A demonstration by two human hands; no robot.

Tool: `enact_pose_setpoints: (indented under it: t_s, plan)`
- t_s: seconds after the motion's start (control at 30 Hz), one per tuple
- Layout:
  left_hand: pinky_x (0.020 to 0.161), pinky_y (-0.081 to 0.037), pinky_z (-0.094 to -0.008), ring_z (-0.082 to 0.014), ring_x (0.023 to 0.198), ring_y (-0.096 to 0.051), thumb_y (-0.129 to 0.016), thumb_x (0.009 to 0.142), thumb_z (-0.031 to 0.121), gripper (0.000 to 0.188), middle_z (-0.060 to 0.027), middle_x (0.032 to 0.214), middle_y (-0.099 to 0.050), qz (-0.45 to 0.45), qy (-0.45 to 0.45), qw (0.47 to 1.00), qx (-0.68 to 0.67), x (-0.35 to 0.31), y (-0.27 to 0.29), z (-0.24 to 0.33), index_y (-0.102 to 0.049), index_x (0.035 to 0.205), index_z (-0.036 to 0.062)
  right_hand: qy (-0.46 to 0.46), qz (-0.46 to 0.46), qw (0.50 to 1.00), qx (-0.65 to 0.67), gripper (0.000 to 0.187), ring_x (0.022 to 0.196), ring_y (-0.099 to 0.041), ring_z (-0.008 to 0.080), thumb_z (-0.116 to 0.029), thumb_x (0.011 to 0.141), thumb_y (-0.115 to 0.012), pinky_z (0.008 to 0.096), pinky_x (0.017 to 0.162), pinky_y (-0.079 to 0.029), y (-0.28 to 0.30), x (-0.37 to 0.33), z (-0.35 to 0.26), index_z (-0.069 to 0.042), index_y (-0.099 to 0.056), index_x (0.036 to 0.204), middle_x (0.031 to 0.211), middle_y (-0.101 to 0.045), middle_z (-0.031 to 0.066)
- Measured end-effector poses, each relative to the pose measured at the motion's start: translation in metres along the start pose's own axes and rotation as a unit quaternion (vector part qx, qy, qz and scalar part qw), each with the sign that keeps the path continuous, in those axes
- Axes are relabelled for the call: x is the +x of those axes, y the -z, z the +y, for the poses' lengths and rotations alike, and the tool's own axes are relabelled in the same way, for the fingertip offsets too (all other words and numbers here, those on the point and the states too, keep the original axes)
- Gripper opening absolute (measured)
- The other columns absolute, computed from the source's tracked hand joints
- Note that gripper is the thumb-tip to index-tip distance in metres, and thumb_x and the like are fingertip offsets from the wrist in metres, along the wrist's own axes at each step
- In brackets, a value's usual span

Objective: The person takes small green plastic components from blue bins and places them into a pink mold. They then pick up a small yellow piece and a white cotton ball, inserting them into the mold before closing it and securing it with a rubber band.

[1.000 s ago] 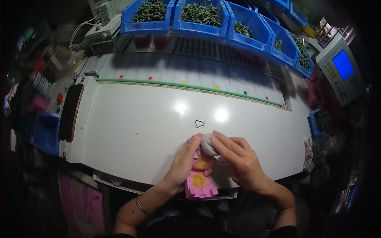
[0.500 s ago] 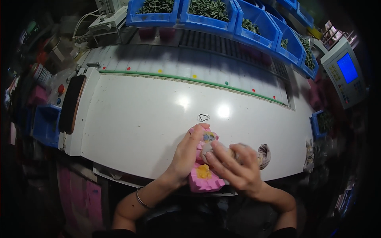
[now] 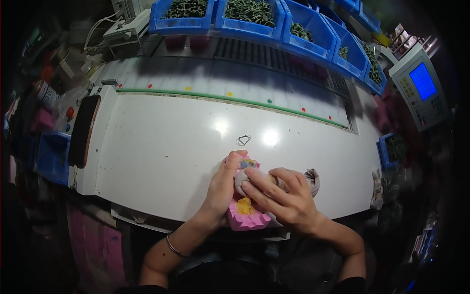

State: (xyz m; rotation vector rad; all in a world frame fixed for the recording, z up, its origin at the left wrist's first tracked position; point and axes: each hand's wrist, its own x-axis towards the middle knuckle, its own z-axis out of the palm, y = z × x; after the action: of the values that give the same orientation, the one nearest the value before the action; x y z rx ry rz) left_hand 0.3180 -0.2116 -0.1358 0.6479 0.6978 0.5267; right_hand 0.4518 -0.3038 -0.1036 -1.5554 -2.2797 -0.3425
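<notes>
A pink mould-like block with a jagged rim sits at the table's near edge. A yellow patch lies in its near part and a blue-grey patch at its far end. Along the block's left side is my left hand, closed on it with the thumb at the far end. My right hand grips a bundled greyish cloth, its rounded end pressed against the middle of the block. The cloth's loose tail sticks out past my fingers. Beyond the block lie thin black loops.
A white table ends at a green strip with coloured dots. Blue bins of small green pieces hang above the back. A phone rests at the left edge. At right stands a control panel with a blue screen.
The whole view has shifted slightly, so everything sits a little further left. Both hands keep their hold; the cloth stays against the pink block.
</notes>
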Motion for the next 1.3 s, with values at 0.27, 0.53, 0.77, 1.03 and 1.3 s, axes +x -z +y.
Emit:
enact_pose_setpoints:
  t_s: [0.27, 0.53, 0.77, 1.03, 1.3]
  plan:
    - [0.071, -0.052, -0.0299, -0.0179, 0.084, -0.059, -0.033, 0.099, 0.040, 0.046, -0.0102, 0.096, -0.056, -0.010, -0.018, 1.000, 0.012, 0.000, 0.002, -0.004, -0.037, 0.126, 0.0042, -0.134, -0.015, 0.973, 0.189, 0.056, 0.091, -0.052, 0.0264, -0.004, 0.065, -0.063, 0.0334, 0.079, -0.043, 0.007, -0.004, 0.007, -0.010, -0.057, 0.121, 0.123, -0.056, 0.0054]
    - [0.083, -0.048, -0.0241, -0.0126, 0.094, -0.059, -0.048, 0.095, 0.036, 0.053, -0.0121, 0.108, -0.059, -0.136, -0.081, 0.984, 0.078, -0.009, 0.011, -0.004, -0.045, 0.127, -0.0067, -0.210, -0.055, 0.964, 0.155, 0.061, 0.096, -0.051, 0.0319, 0.006, 0.063, -0.063, 0.0398, 0.086, -0.041, 0.018, -0.028, 0.008, -0.006, -0.053, 0.122, 0.123, -0.052, 0.0129]
    - [0.093, -0.044, -0.0293, -0.0183, 0.107, -0.055, -0.054, 0.082, 0.059, 0.083, -0.0151, 0.116, -0.057, -0.204, -0.122, 0.964, 0.117, -0.014, 0.004, 0.000, -0.040, 0.132, -0.0062, -0.173, 0.091, 0.943, 0.271, 0.047, 0.085, -0.056, 0.0232, 0.007, 0.064, -0.073, 0.0297, 0.069, -0.050, 0.023, -0.017, -0.016, -0.002, -0.059, 0.108, 0.105, -0.051, 0.0152]
    - [0.092, -0.040, -0.0279, -0.0160, 0.101, -0.056, -0.077, 0.056, 0.059, 0.119, -0.0107, 0.108, -0.061, -0.231, -0.126, 0.959, 0.103, -0.013, 0.013, -0.009, -0.020, 0.145, 0.0047, -0.267, 0.004, 0.848, 0.458, 0.054, 0.090, -0.058, 0.0232, -0.005, 0.070, -0.075, 0.0298, 0.076, -0.048, 0.030, -0.001, -0.002, 0.000, -0.052, 0.118, 0.105, -0.057, 0.0125]
    - [0.092, -0.043, -0.0300, -0.0177, 0.102, -0.057, -0.077, 0.071, 0.041, 0.089, -0.0131, 0.111, -0.060, -0.237, -0.123, 0.941, 0.208, -0.013, 0.017, 0.008, -0.034, 0.139, 0.0028, -0.296, 0.010, 0.807, 0.510, 0.041, 0.081, -0.060, 0.0170, -0.009, 0.070, -0.077, 0.0270, 0.072, -0.048, 0.016, 0.005, -0.001, 0.000, -0.058, 0.106, 0.091, -0.059, 0.0081]
